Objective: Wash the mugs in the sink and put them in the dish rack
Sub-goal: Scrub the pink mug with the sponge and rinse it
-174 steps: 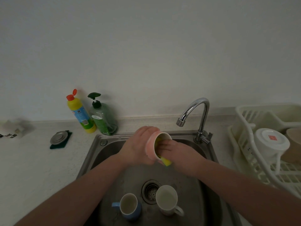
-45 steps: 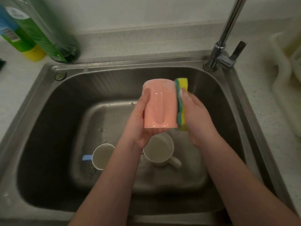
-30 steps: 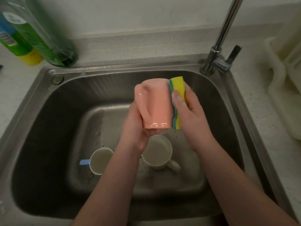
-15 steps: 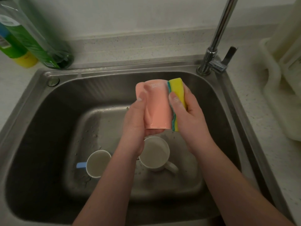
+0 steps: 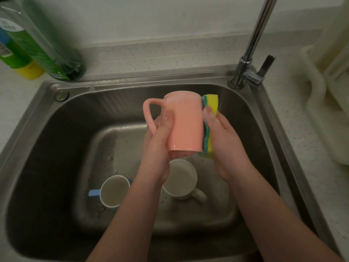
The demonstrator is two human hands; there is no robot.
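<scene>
A pink mug (image 5: pixel 184 121) is held over the steel sink (image 5: pixel 56 140), its handle pointing left and its rim towards me. My left hand (image 5: pixel 159 144) grips its body from the left and below. My right hand (image 5: pixel 224 140) holds a yellow and green sponge (image 5: pixel 210 110) pressed flat against the mug's right side. On the sink floor below stand a blue-handled mug (image 5: pixel 113 190) at the left and a white mug (image 5: pixel 181 179) partly hidden under my left wrist.
The tap (image 5: pixel 251 53) rises at the back right of the sink; no water runs from it. A green soap bottle (image 5: pixel 37 44) and a yellow-based bottle (image 5: pixel 20 61) stand at the back left. The white dish rack (image 5: pixel 326 103) lies on the counter at the right.
The pink mug has turned in my left hand, so its handle now sticks out to the left. The sponge stays against the mug's right side.
</scene>
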